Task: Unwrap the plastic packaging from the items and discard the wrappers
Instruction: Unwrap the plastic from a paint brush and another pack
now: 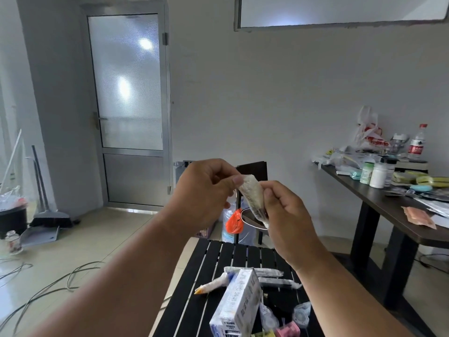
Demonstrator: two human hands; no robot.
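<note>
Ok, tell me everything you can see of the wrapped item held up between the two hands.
The wrapped item is a slim, elongated thing covered in cloudy clear plastic film, with something dark showing through near its lower end. It is held in the air above the black slatted table, tilted, upper end to the left. The left hand pinches its top; the right hand grips its lower part. What is inside cannot be told.

A glass door (pixel 128 103) stands far on the left. A broom (pixel 46 198) and dustpan (pixel 40 235) sit near it. Right, a water bottle (pixel 417 142) and white jars (pixel 377 175) crowd a brown table (pixel 379 203).
</note>
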